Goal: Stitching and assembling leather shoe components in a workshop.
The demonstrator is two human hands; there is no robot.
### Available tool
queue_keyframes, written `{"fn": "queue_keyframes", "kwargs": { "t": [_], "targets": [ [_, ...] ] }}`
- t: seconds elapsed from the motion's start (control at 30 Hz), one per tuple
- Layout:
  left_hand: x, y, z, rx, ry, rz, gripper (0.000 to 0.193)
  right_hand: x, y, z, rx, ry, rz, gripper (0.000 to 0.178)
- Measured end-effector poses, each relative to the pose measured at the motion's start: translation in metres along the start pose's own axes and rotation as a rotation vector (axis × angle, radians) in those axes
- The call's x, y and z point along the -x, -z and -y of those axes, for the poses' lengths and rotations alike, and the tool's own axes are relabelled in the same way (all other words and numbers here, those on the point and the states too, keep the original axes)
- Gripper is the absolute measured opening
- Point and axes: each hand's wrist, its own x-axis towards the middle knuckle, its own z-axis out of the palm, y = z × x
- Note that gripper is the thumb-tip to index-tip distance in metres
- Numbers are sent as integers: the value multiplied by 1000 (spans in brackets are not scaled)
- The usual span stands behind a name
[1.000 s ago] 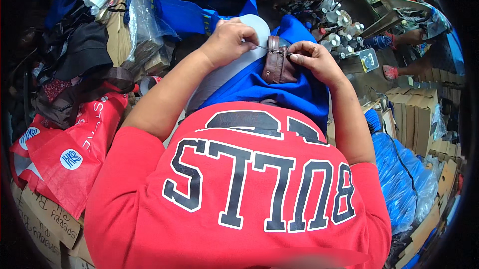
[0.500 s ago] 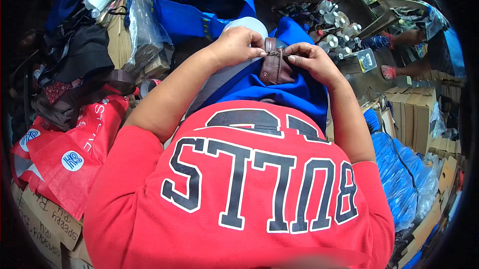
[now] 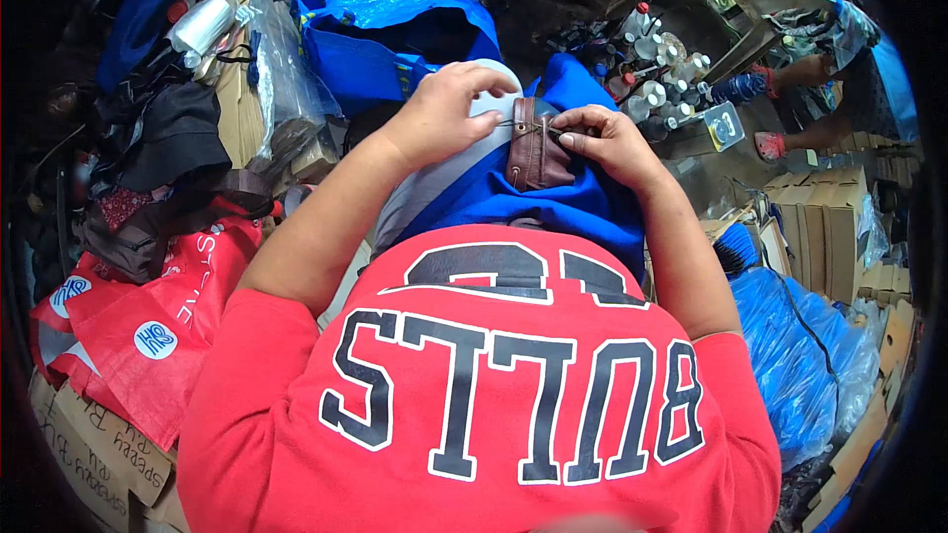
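Observation:
On the blue cloth (image 3: pixel 592 192) over my lap rests a brown leather shoe piece (image 3: pixel 541 160) with metal eyelets along its left side. A thin dark lace (image 3: pixel 533 126) runs across it through the eyelets. At the piece's right edge, my right hand (image 3: pixel 607 143) pinches the lace between thumb and forefinger. My left hand (image 3: pixel 444 113) is just left of the piece, its thumb and forefinger apart. One strand of the lace reaches close to that thumb. The underside of the leather is hidden.
A large blue bag (image 3: pixel 395 29) stands beyond my left hand. Bottles (image 3: pixel 657 64) and a clear plastic container (image 3: pixel 724 128) are at the far right. Stacked cardboard (image 3: pixel 820 227) and a blue plastic bag (image 3: pixel 780 355) lie right; a red bag (image 3: pixel 148 321) lies left. Another person's legs (image 3: pixel 810 128) show far right.
My left hand has opened from its pinch and moved left, away from the eyelets. The leather piece has shifted slightly left and nearer. My right hand still pinches at its right side.

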Motion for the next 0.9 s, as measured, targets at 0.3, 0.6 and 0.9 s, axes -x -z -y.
{"fn": "queue_keyframes", "kwargs": {
  "t": [0.3,0.6,0.9],
  "targets": [
    [-12,-22,-9,-181,-188,-13,13,2,0,-2,197,102,-73,23],
    [-2,-10,-13,-253,-278,-157,12,1,2,-2,91,52,-32,23],
    [3,-17,-8,-557,-496,-196,11,2,2,-3,132,55,-52,23]
  ]
}}
